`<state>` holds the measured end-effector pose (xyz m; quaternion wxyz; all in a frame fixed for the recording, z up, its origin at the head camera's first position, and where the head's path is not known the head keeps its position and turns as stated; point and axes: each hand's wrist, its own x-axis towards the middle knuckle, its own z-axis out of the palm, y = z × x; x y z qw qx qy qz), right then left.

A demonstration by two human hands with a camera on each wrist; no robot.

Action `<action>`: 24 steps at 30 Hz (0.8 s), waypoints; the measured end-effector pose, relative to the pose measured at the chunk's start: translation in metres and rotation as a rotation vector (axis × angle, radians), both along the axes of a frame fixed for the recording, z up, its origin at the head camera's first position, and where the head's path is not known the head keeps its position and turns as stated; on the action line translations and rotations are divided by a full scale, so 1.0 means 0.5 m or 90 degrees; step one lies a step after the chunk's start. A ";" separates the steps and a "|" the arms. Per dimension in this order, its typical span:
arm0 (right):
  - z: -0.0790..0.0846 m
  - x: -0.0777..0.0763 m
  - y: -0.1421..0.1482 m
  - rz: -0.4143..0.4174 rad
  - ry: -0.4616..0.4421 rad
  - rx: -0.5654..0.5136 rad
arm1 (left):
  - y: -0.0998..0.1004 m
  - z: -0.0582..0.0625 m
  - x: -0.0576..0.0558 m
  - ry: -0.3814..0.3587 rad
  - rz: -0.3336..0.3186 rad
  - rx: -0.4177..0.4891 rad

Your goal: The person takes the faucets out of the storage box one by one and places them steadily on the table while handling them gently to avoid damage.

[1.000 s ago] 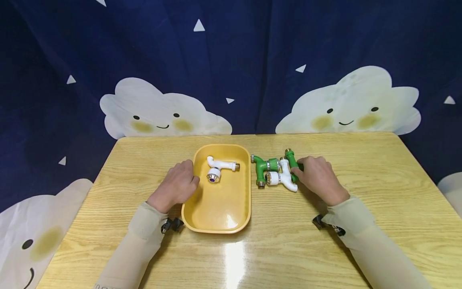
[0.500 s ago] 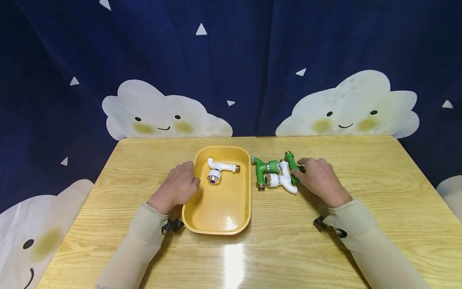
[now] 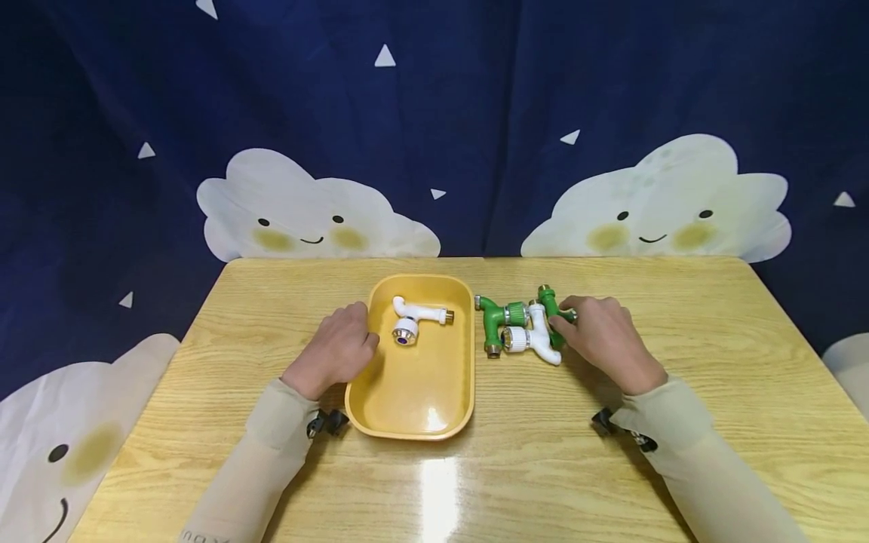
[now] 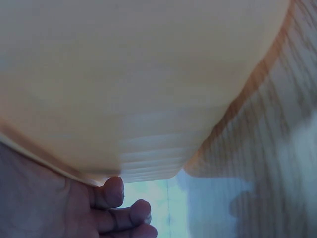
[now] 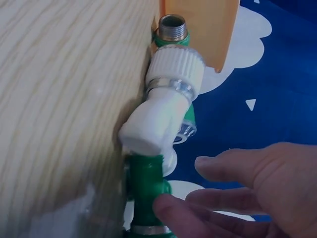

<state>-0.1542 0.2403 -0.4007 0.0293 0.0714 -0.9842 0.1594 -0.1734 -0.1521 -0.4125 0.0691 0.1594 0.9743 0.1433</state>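
My left hand [image 3: 337, 345] grips the left rim of a yellow plastic tub [image 3: 410, 431]; in the left wrist view its fingers [image 4: 115, 191] are bent at the tub's edge. Inside the tub lies a white faucet [image 3: 422, 312] with a ribbed knob. To the right of the tub are a green faucet [image 3: 492, 326], a white faucet [image 3: 540, 336] and another green faucet [image 3: 548, 299], close together. My right hand [image 3: 606, 336] is at that last green faucet, partly covering it. The right wrist view shows its fingers apart, one fingertip [image 5: 166, 206] overlapping the green body.
The wooden table [image 3: 529, 467] carries everything, its back edge against a dark blue curtain [image 3: 468, 113] printed with clouds. Black wrist devices are strapped over both beige sleeves [image 3: 706, 452].
The whole head view shifts very slightly. Both hands, the tub and the faucets keep their places relative to each other.
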 end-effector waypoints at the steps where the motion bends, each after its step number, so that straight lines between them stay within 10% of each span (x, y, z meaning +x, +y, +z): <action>1: 0.001 0.001 -0.001 0.002 0.001 -0.001 | 0.000 0.000 -0.001 0.000 0.000 0.002; 24: 0.037 0.030 -0.055 0.068 0.072 -0.025 | 0.000 -0.002 -0.003 -0.003 0.002 0.001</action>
